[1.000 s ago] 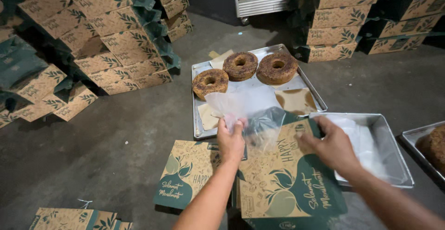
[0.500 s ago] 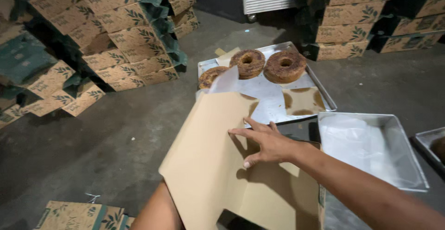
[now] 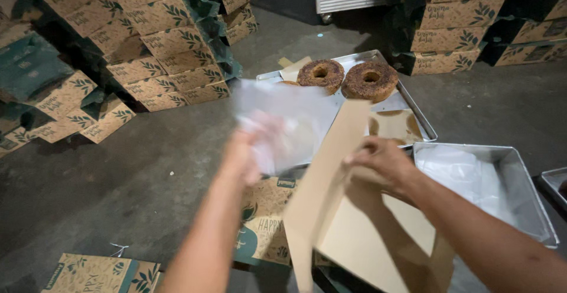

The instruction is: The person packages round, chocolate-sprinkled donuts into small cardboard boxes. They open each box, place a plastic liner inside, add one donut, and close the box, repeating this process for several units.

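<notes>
Box (image 3: pixel 354 234): light, stiff card, right hand (image 3: pixel 384 160) fingers clamped on flap edge. Bag (image 3: pixel 283 121): thin, limp, slippery film, left hand (image 3: pixel 251 148) fingers clamped, blurred.

The left hand (image 3: pixel 251 148) is raised, blurred, its fingers (image 3: pixel 266 124) closed in a pinch, the bare forearm stretched up from below. The right hand (image 3: pixel 384 160) is held lower, knuckles up, fingers (image 3: pixel 360 151) curled and pinched at their tips, forearm angled in from the lower right.
</notes>
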